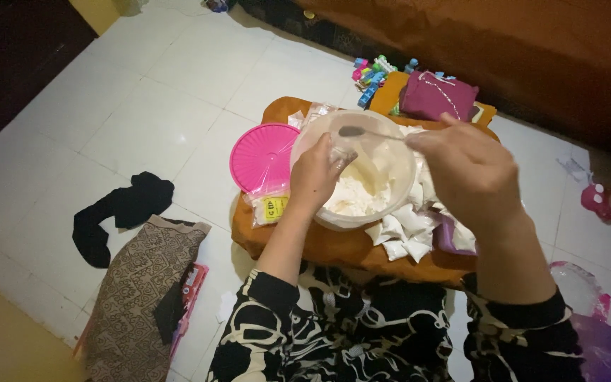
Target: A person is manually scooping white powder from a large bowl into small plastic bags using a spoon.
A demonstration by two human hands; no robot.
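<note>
Spoon (362,132) pinched in right hand (464,166); left hand (316,177) grips small clear bag (342,150) over tub (397,205).

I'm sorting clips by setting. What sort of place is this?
Probably a home living room, with work done on the floor: white floor tiles, a sofa behind, toy blocks, and a low orange table.

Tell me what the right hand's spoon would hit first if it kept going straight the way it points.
The right hand points its spoon leftward across the bowl. It would likely meet the bowl's far rim first, then the pink lid; depth is unclear.
</note>
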